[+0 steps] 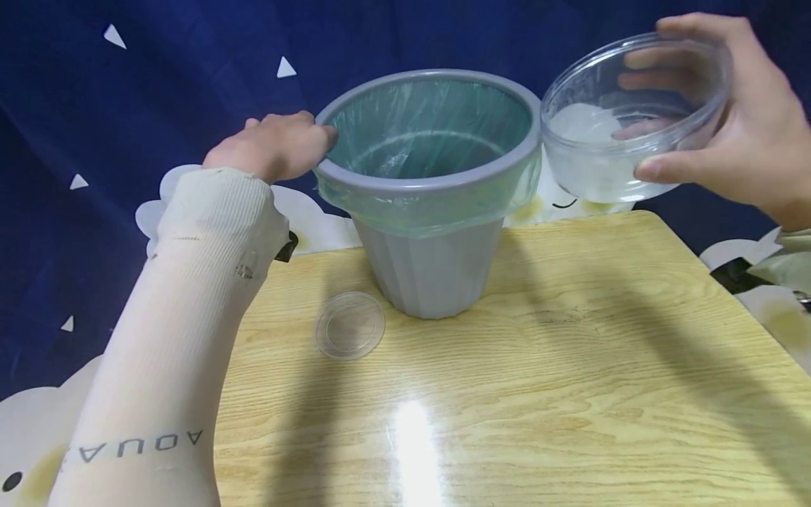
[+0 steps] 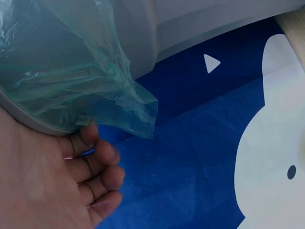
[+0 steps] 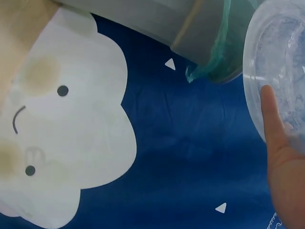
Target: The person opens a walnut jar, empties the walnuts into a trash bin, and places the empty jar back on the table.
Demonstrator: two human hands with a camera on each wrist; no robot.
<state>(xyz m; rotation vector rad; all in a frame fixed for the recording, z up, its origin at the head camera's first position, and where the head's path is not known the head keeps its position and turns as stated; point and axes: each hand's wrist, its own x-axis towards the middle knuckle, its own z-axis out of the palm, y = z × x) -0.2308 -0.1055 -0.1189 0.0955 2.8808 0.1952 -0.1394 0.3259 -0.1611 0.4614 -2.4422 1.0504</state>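
A grey trash bin (image 1: 437,260) lined with a thin green bag (image 1: 405,208) stands on the table, the bag folded down over its rim. My left hand (image 1: 272,146) grips the bin's rim on the left side, and in the left wrist view its fingers (image 2: 107,152) curl below the rim beside the loose bag edge. At the upper right, my right hand (image 1: 754,120) holds a round clear plastic tub (image 1: 589,172) tilted close to the bin's right rim. Inside the tub lies a whitish, cloudy mass (image 1: 583,123); I cannot tell what it is.
A clear round lid (image 1: 350,326) lies on the wooden table (image 1: 538,422), left of the bin's base. Behind the table hangs a dark blue cloth (image 1: 190,63) with white triangles and cloud faces. The table's right edge slants toward the lower right.
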